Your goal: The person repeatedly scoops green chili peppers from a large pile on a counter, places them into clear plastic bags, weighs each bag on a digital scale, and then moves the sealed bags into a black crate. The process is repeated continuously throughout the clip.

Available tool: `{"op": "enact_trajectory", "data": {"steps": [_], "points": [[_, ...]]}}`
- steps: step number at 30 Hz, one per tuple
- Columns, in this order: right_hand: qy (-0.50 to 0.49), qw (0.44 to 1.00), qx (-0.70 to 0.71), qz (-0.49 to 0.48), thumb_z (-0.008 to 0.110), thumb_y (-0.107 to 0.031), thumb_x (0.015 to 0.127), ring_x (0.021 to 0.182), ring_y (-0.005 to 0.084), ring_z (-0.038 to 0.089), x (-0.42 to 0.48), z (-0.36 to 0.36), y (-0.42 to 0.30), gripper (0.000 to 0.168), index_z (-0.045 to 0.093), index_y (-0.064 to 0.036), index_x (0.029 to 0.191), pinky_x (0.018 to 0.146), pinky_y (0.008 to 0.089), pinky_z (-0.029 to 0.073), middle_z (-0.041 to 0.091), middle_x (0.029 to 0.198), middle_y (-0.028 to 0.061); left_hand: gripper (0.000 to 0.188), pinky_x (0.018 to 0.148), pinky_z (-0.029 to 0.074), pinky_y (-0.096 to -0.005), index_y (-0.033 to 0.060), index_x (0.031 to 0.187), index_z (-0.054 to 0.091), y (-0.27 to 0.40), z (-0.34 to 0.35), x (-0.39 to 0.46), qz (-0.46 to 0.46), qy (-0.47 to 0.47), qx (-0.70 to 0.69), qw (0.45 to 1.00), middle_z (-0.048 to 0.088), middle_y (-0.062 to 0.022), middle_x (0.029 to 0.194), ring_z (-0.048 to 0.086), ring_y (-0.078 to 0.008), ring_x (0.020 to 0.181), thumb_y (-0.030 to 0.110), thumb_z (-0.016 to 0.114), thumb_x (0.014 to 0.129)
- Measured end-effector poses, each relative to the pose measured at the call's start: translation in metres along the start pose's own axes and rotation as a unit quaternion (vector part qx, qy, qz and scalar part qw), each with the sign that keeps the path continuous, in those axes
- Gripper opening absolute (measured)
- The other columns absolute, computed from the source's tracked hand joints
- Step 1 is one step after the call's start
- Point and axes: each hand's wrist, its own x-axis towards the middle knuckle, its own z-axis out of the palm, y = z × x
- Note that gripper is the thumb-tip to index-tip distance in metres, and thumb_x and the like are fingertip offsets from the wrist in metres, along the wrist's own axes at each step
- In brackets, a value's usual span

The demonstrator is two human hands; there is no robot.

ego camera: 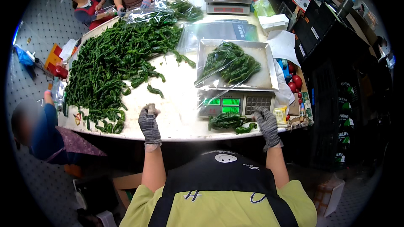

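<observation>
My left hand (pixel 150 124), in a grey knit glove, is over the white table (pixel 176 113) near its front edge, holding nothing visible. My right hand (pixel 267 126), gloved alike, is beside the digital scale (pixel 236 102), close to several loose green peppers (pixel 225 121) in front of it; its fingers are curled and whether they hold something is unclear. A clear plastic bag of green peppers (pixel 241 69) lies on the scale's metal tray (pixel 271 78). To the left spreads a large heap of green peppers (pixel 116 53). Flat clear plastic bags (pixel 208 31) lie behind the tray.
A second scale (pixel 228 2) stands at the far side. Co-workers stand at the back and left, one with gloved hands (pixel 146 2) at bagged peppers. Right of my scale are white paper (pixel 284 45), a yellow packet (pixel 280 114) and red round items (pixel 296 81) in a box.
</observation>
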Motion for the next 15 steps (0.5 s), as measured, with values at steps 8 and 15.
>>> {"op": "enact_trajectory", "data": {"steps": [8, 15], "points": [[-0.041, 0.882, 0.468, 0.032, 0.042, -0.026, 0.09, 0.082, 0.0333, 0.056, 0.073, -0.037, 0.017, 0.033, 0.042, -0.003, 0.113, 0.073, 0.0451, 0.049, 0.055, 0.1, 0.0215, 0.065, 0.072, 0.044, -0.0281, 0.0144, 0.131, 0.026, 0.002, 0.0, 0.033, -0.118, -0.039, -0.025, 0.992, 0.035, -0.0089, 0.121, 0.048, -0.0161, 0.099, 0.019, 0.064, 0.078], [-0.054, 0.793, 0.551, 0.255, 0.04, -0.028, 0.089, 0.114, 0.0391, 0.04, 0.154, 0.017, -0.003, 0.034, 0.041, -0.008, 0.116, 0.093, 0.0503, 0.037, 0.047, 0.114, 0.0249, 0.063, 0.074, 0.049, -0.029, 0.0048, 0.131, 0.027, 0.001, 0.038, 0.042, -0.114, -0.239, 0.073, 0.962, 0.051, -0.0105, 0.105, 0.057, -0.0196, 0.089, 0.012, 0.061, 0.078]]}}
